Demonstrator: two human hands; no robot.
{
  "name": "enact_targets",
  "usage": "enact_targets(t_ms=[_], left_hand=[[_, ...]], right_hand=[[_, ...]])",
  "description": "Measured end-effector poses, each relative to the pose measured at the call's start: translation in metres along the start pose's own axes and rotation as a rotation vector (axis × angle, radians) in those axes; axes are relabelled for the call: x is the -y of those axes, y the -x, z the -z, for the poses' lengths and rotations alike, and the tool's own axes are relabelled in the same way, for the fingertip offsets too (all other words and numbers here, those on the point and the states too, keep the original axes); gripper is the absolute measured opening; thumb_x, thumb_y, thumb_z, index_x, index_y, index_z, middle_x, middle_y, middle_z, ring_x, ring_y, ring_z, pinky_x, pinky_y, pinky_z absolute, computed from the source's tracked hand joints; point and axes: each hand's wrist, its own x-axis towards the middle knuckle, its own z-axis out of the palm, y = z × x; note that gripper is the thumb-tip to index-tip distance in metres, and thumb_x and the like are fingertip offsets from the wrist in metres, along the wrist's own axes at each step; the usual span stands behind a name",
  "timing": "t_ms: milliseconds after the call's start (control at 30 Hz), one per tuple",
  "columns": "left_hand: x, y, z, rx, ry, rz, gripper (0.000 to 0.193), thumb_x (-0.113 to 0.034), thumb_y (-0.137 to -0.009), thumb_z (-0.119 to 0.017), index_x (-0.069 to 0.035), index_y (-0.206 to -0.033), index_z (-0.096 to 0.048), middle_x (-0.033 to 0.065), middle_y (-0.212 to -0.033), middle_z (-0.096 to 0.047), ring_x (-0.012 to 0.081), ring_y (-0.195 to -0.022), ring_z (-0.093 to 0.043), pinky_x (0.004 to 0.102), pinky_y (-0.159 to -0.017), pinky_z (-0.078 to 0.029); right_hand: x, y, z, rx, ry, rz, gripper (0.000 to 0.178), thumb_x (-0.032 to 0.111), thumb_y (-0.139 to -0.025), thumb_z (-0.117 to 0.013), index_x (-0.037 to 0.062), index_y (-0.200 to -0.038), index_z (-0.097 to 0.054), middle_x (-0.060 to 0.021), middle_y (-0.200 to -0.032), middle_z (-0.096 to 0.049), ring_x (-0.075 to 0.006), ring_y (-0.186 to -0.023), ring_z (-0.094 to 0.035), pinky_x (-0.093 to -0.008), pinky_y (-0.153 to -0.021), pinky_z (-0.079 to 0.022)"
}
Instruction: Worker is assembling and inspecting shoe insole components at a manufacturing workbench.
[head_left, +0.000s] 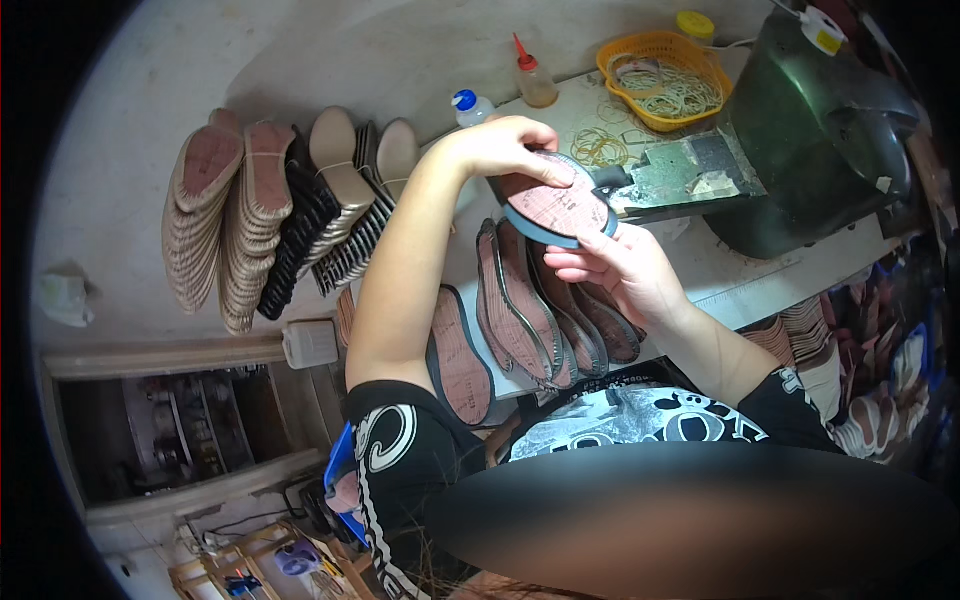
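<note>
Between both hands is a pink insole with dark lines on its face and a blue-grey rim. My left hand is closed on its far left part, with the thumb lying over the pink face. From the near right, my right hand pinches the rim between thumb and fingers. The insole's right edge is close to a small black part at the end of a green machine; I cannot tell whether they touch. Nearer to me, several dark-edged pink insoles lie overlapping on the table, beside a single one.
A yellow basket of pale bands, loose bands, a red-tipped bottle and a blue-capped bottle stand beyond my hands. Tall insole stacks line the left wall. The machine's dark green housing fills the right.
</note>
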Motion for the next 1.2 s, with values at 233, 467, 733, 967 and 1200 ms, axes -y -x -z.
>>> enact_targets(t_ms=[233,467,733,967,1200], left_hand=[[-0.007,0.02,-0.014,-0.053,0.162,-0.013,0.031,-0.029,-0.079,-0.073,-0.003,-0.088,-0.057,-0.0028,-0.075,-0.055,0.0069,-0.075,-0.048,0.0235,-0.067,-0.04],[0.004,0.039,-0.035,-0.16,0.306,0.047,0.027,-0.026,-0.083,-0.071,-0.004,-0.085,-0.055,-0.0043,-0.074,-0.055,0.0034,-0.069,-0.047,0.0206,-0.061,-0.039],[-0.011,0.061,-0.054,-0.264,0.435,0.138,0.038,-0.036,-0.076,-0.076,-0.003,-0.077,-0.056,0.0,-0.065,-0.056,0.0063,-0.059,-0.049,0.0228,-0.051,-0.04],[-0.026,0.074,-0.073,-0.164,0.621,0.339,0.033,-0.037,-0.085,-0.067,-0.005,-0.082,-0.061,0.002,-0.073,-0.062,0.0096,-0.059,-0.057,0.0251,-0.051,-0.047],[-0.061,0.077,-0.092,-0.288,0.77,0.452,0.047,-0.045,-0.086,-0.063,0.002,-0.084,-0.066,0.0095,-0.074,-0.067,0.0172,-0.056,-0.064,0.0259,-0.049,-0.053]], right_hand=[[0.008,-0.001,0.009,0.013,-0.03,-0.062,0.037,0.019,-0.096,-0.051,-0.0093,-0.12,-0.05,-0.0194,-0.111,-0.061,-0.029,-0.098,-0.065,-0.0342,-0.083,-0.055],[0.017,-0.003,0.005,-0.033,-0.014,-0.08,0.038,0.022,-0.097,-0.05,-0.0095,-0.117,-0.052,-0.0177,-0.103,-0.064,-0.0241,-0.09,-0.068,-0.0296,-0.075,-0.057],[0.023,0.0,0.006,-0.082,0.046,-0.106,0.03,0.023,-0.095,-0.053,-0.0048,-0.106,-0.059,-0.0113,-0.089,-0.067,-0.0146,-0.073,-0.067,-0.0273,-0.07,-0.058],[0.026,0.0,0.016,-0.032,0.276,-0.144,0.028,0.027,-0.09,-0.061,0.0027,-0.102,-0.063,-0.005,-0.088,-0.067,-0.0114,-0.078,-0.065,-0.0236,-0.071,-0.052],[0.015,0.037,0.012,0.065,0.477,-0.28,0.036,0.03,-0.086,-0.065,0.0038,-0.11,-0.063,-0.0031,-0.095,-0.066,-0.0086,-0.08,-0.063,-0.0212,-0.06,-0.05]])
